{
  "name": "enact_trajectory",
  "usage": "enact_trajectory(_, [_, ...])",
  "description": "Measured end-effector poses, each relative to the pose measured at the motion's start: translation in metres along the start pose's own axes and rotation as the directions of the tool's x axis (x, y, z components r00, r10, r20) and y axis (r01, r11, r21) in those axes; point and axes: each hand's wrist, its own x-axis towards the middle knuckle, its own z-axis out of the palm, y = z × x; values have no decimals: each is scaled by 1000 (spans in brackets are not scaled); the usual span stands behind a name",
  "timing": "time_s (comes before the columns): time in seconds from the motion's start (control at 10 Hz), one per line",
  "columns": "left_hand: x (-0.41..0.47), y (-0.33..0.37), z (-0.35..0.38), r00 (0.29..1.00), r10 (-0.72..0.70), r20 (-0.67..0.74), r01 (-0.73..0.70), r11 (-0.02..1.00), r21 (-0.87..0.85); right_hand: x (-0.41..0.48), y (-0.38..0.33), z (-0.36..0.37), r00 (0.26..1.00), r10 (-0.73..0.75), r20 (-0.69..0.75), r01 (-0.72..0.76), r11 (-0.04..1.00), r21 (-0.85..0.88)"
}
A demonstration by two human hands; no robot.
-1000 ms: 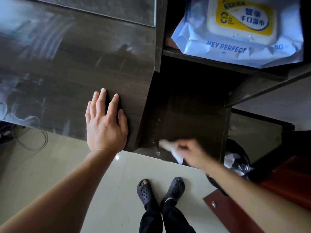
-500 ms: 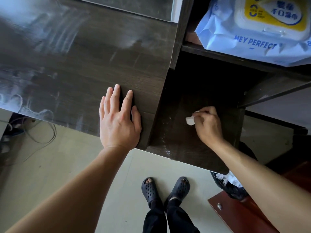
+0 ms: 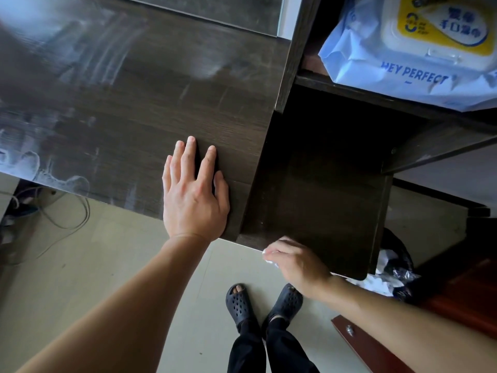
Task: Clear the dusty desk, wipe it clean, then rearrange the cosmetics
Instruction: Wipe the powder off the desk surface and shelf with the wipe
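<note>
The dark wooden desk top [image 3: 113, 109] shows pale dust streaks and wet smears across its left and far parts. My left hand [image 3: 195, 195] lies flat on the desk's front right corner, fingers straight. To the right sits a lower dark shelf [image 3: 322, 189]. My right hand [image 3: 295, 261] is at that shelf's front edge, fingers curled round a small white wipe [image 3: 267, 256], most of which is hidden in the hand. No cosmetics are in view.
A blue pack of wet wipes [image 3: 408, 57] with a yellow-labelled lid lies on the upper shelf at the top right. A black bin bag with white waste [image 3: 390, 273] stands beyond the shelf's right end. Cables [image 3: 53, 211] lie on the floor under the desk. My sandalled feet [image 3: 263, 302] stand below.
My right hand pulled the wipe from the middle of the lower shelf back to its front edge. The left hand stayed flat on the desk corner.
</note>
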Motion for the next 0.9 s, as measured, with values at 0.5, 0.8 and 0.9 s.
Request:
enact_trajectory(0.5, [0, -1, 1, 1000, 0, 0, 0, 1000, 1, 31, 0, 7, 997, -80, 8, 81, 993, -88])
enact_trajectory(0.8, [0, -1, 3, 1000, 1, -18, -1, 1000, -10, 184, 17, -97, 730, 467, -499, -399, 884, 244])
enact_trajectory(0.9, [0, -1, 3, 1000, 4, -15, -4, 1000, -5, 188, 23, -89, 687, 518, -509, -478, 850, 220])
